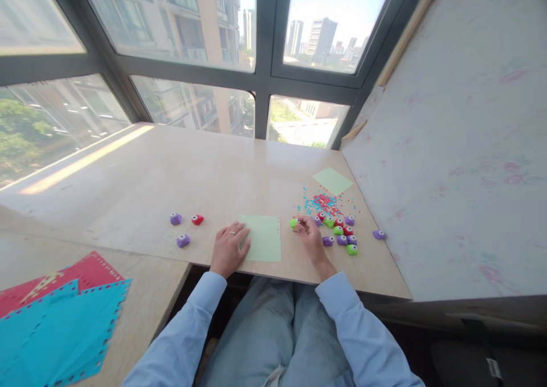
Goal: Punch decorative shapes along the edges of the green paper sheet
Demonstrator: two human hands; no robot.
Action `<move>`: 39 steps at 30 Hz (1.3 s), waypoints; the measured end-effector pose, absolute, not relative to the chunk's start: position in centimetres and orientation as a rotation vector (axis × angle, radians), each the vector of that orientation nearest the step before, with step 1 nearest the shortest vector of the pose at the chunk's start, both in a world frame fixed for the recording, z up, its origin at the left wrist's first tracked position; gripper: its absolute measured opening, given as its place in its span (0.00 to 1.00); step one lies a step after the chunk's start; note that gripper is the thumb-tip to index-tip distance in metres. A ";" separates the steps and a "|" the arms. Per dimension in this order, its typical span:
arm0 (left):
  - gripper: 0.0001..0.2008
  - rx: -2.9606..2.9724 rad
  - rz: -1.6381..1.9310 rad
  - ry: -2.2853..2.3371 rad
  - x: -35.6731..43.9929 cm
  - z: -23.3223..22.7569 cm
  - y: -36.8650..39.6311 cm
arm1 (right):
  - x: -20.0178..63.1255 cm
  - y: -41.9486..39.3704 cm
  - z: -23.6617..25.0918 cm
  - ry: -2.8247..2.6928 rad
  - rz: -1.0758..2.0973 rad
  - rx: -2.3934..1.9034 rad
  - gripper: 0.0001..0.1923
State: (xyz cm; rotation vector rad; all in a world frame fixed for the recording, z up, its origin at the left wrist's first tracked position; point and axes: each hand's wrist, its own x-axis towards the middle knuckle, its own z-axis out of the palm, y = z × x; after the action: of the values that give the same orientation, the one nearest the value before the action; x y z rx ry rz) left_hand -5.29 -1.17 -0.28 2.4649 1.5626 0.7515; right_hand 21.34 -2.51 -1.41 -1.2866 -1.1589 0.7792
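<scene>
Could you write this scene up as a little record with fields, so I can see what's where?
Left hand: resting on the left side of a pale green sheet
Right hand: holding a green punch, right of that sheet
Table, left: two purple punches, one red punch
Table, right: cluster of punches; beyond it, red and blue paper bits, then a second pale green sheet
Lower left corner: blue sheets and red paper, holes along edges

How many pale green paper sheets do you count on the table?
2: the near sheet, its left edge under the left hand, and the far sheet, beyond the confetti. More could be hidden beneath.
</scene>
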 end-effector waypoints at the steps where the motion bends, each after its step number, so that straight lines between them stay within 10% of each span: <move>1: 0.14 2.459 0.736 1.560 -5.3 -0.4 -1.1 | 21.4 -3.0 -1.5 -1.166 0.763 -1.307 0.19; 9: 0.19 2.488 0.565 1.509 -5.0 -0.5 -1.2 | 21.9 -4.9 -1.3 -1.367 0.596 -1.426 0.13; 20: 0.50 2.685 0.228 0.849 -2.0 1.1 -2.8 | 21.6 -5.1 -0.8 -1.476 0.581 -1.450 0.11; 39: 0.26 2.716 0.396 0.681 -3.4 0.6 -3.9 | 20.9 -3.3 -0.5 -1.649 0.357 -1.516 0.13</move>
State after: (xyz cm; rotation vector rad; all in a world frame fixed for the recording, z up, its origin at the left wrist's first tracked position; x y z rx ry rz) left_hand -3.41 -3.88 0.61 2.7157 0.6814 0.3961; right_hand 20.94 -3.29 -0.49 -1.5159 -1.6490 0.3573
